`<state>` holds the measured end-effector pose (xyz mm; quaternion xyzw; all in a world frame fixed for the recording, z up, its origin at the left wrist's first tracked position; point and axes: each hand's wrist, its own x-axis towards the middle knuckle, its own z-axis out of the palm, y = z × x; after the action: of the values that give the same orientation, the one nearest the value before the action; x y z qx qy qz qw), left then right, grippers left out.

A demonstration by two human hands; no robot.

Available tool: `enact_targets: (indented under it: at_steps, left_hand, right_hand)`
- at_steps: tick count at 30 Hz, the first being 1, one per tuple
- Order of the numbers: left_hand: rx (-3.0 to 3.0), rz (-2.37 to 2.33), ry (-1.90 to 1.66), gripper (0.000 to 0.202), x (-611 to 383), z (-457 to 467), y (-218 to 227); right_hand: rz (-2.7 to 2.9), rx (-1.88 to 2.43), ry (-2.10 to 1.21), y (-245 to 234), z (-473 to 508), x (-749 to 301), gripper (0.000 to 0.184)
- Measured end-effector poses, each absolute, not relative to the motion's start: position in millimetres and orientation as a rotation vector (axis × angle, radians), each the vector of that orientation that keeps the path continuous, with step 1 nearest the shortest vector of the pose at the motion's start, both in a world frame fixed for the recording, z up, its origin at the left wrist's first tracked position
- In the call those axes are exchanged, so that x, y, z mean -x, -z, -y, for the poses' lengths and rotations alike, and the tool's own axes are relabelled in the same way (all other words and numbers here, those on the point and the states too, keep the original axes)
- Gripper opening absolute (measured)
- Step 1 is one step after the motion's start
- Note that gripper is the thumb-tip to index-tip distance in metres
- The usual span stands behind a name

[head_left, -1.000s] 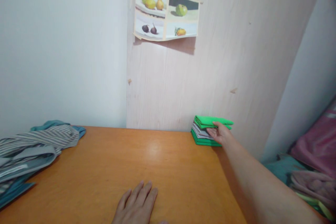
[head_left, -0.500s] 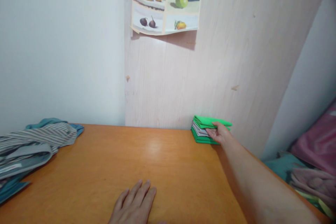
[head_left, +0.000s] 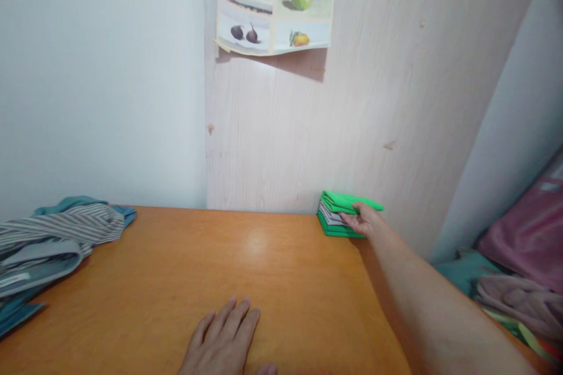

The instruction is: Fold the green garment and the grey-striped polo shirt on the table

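A small stack of folded cloths (head_left: 336, 217), green with grey layers between, sits at the far right corner of the orange wooden table (head_left: 145, 281), against the wall. My right hand (head_left: 365, 221) reaches out to the stack's right side, thumb on the top green cloth and fingers curled against the stack's front. My left hand (head_left: 222, 343) lies flat on the table near the front edge, fingers stretched out, holding nothing.
A heap of striped grey and teal clothes (head_left: 48, 246) lies on the table's left end. A fruit poster (head_left: 272, 12) hangs on the pale wood panel behind. Pink and teal fabrics (head_left: 519, 263) are piled to the right, beyond the table.
Both hands stay where they were on the stack and the table. Only the view has drifted slightly, so everything sits a little to the left.
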<state>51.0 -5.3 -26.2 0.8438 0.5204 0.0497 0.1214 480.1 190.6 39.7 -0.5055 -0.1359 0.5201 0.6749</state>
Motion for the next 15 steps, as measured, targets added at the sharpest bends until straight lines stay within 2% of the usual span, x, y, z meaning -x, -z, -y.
enact_targets:
  at_steps: [15]
  left_hand:
    - [-2.496, -1.495, -0.196, 0.074, -51.5, 7.6, 21.6]
  right_hand:
    - [0.318, 1.288, -1.165, -39.7, -185.4, -477.1, 0.033]
